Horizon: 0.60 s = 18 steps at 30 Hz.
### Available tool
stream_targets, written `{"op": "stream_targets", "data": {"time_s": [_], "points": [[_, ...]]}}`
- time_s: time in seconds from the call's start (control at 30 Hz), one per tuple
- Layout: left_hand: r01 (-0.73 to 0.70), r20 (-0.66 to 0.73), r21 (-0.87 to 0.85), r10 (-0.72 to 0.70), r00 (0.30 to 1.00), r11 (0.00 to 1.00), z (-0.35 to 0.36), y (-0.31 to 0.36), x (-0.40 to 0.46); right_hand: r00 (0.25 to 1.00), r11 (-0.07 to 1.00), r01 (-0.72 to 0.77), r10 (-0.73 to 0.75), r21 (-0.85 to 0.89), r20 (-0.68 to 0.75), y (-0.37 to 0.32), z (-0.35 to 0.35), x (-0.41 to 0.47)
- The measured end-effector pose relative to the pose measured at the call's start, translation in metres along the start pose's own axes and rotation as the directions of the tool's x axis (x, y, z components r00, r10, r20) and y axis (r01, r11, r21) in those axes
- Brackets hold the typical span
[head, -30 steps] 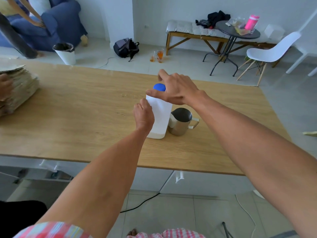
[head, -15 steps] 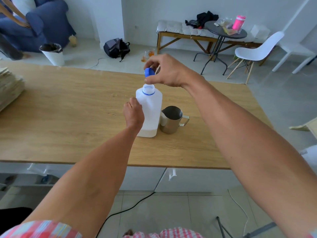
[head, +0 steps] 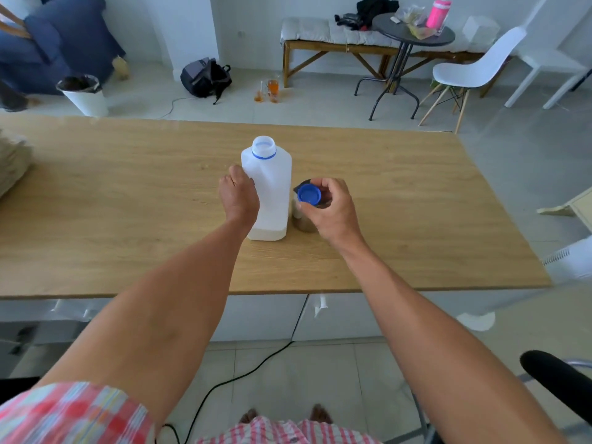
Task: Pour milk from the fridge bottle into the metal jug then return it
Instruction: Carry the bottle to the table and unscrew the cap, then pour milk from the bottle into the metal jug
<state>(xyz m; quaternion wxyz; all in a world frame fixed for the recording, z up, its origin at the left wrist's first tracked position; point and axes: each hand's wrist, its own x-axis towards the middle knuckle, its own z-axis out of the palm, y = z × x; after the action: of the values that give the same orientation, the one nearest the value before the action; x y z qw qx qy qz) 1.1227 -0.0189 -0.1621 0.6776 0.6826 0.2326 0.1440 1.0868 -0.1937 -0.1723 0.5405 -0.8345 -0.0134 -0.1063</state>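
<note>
Left hand point(head: 238, 197) grips translucent plastic bottle point(head: 270, 190); right hand point(head: 330, 208) pinches round blue cap point(head: 309, 194).

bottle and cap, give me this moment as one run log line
bottle: upright on table, uncapped | left hand: holds bottle | right hand: holds cap | jug: mostly hidden | pour: not begun

1. The round blue plastic cap point(head: 309, 194) is off the white plastic milk bottle point(head: 267, 190), whose neck now stands open.
2. The right hand point(head: 330, 208) has carried it down, pinched in front of the metal jug point(head: 304, 222).
</note>
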Motion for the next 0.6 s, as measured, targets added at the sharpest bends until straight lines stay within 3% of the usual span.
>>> {"op": "stream_targets", "data": {"time_s": [0.13, 0.4, 0.6], "points": [[-0.003, -0.002, -0.007, 0.003, 1.0, 1.0, 0.0, 0.002, -0.002, 0.999, 0.996, -0.027, 0.029, -0.082, 0.025, 0.027, 0.005, -0.026], [-0.007, -0.002, -0.02, 0.007, 1.0, 1.0, 0.003, -0.002, 0.0, 0.962, 0.956, -0.225, 0.248, -0.189, 0.111, 0.077, 0.025, -0.04], [-0.019, 0.014, -0.04, 0.019, 1.0, 0.999, 0.003, -0.002, 0.0, 0.949, 0.917, -0.234, 0.287, -0.323, 0.13, 0.097, 0.032, -0.042]]}}
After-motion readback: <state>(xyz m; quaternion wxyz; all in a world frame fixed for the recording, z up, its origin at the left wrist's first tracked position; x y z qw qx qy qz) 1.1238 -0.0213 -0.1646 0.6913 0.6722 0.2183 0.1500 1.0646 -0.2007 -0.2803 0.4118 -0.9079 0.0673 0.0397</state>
